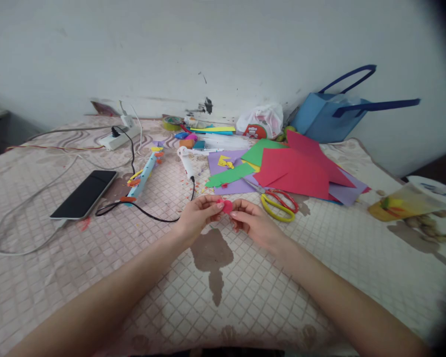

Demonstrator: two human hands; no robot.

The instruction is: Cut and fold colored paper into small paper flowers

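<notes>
Between my two hands, just above the patterned tablecloth, is a small piece of red craft foam or paper (227,206). My left hand (200,214) pinches its left side between thumb and fingers. From the other side, my right hand (253,220) grips its right edge. Close beyond my right hand lie scissors (278,206) with red and yellow handles, their blades resting by the coloured sheets. A green cut strip (230,174) and yellow scraps (226,162) lie on a purple sheet (223,186) ahead of my hands.
Red sheets (301,168) are piled to the right. A white glue gun (186,162) trails a black cable. Left are a phone (84,194), a light-blue decorated strip (144,173) and a power strip (121,136). A drink cup (405,201) stands right; a blue bag (327,116) leans behind.
</notes>
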